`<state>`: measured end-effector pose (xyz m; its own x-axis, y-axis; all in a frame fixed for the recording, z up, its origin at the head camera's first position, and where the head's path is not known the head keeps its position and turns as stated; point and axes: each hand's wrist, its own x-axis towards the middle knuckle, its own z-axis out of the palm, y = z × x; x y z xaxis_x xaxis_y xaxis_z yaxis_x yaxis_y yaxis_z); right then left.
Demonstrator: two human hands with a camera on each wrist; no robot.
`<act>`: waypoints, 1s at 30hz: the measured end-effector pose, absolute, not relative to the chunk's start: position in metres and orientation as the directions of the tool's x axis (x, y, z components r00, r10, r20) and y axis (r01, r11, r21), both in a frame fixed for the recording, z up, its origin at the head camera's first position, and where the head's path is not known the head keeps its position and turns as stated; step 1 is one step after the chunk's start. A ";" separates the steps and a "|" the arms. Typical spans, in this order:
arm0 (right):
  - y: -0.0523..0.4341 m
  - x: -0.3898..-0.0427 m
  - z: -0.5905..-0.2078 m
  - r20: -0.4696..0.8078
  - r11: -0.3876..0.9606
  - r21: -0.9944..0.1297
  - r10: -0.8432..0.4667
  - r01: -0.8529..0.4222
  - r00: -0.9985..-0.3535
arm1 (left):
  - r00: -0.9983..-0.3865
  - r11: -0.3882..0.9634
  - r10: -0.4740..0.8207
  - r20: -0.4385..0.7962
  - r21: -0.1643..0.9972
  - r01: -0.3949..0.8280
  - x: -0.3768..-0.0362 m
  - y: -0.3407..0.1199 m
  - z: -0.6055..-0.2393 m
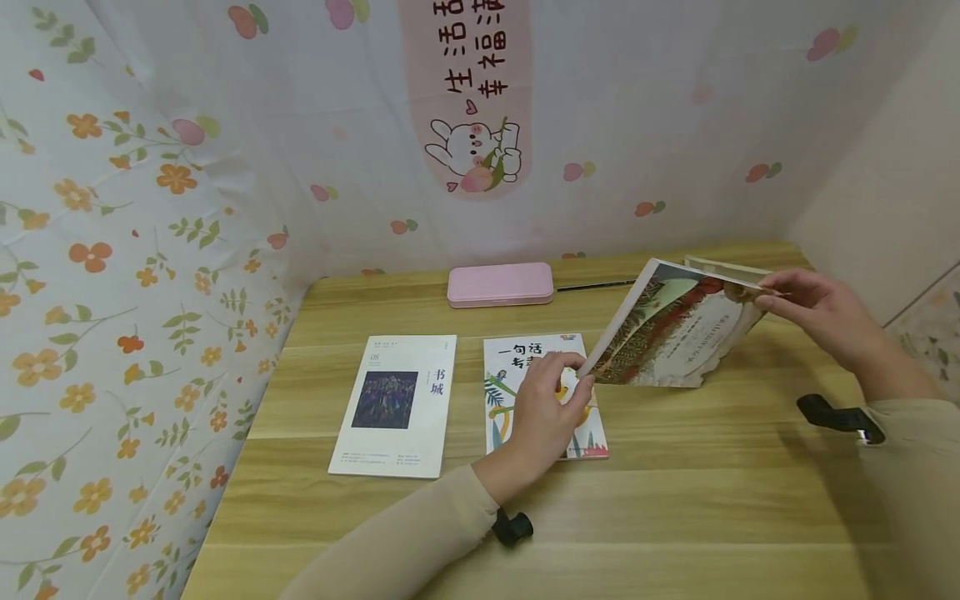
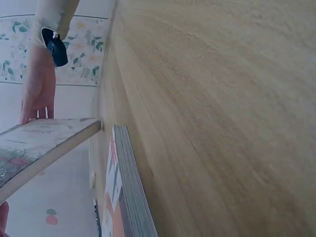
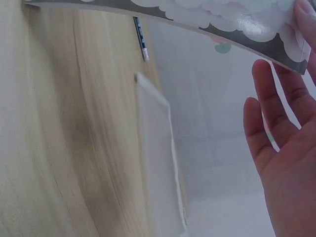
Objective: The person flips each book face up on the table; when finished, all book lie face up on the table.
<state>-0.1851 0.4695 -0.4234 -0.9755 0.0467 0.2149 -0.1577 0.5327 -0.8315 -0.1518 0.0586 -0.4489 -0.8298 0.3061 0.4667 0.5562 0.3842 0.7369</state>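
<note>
Light wooden desk (image 1: 675,500), frame centre. Illustrated red-and-green paperback book (image 1: 675,333), tilted, raised at right of centre: left hand (image 1: 543,417) fingers pinch its lower corner, right hand (image 1: 817,312) fingers pinch its upper edge. White paperback (image 1: 393,404), left. Pink rectangular case (image 1: 500,285), rear.

Matt, grained wooden tabletop (image 1: 675,500); glossy paper book cover (image 1: 675,333); smooth pink plastic case (image 1: 500,285); printed cloth backdrop (image 1: 150,208).
</note>
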 end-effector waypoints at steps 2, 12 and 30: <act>0.470 -0.183 -0.423 0.200 0.538 -0.831 0.052 -0.141 -0.978 | -0.831 0.344 0.306 0.464 0.760 0.551 -0.152 0.059 -0.449; 0.473 -0.182 -0.427 0.198 0.588 -0.795 0.016 -0.150 -0.980 | -0.816 0.316 0.329 0.476 0.758 0.570 -0.151 0.061 -0.452; 0.494 -0.176 -0.443 0.050 0.737 -0.672 -0.057 -0.076 -0.997 | -0.844 0.392 0.464 0.270 0.791 0.469 -0.146 0.076 -0.462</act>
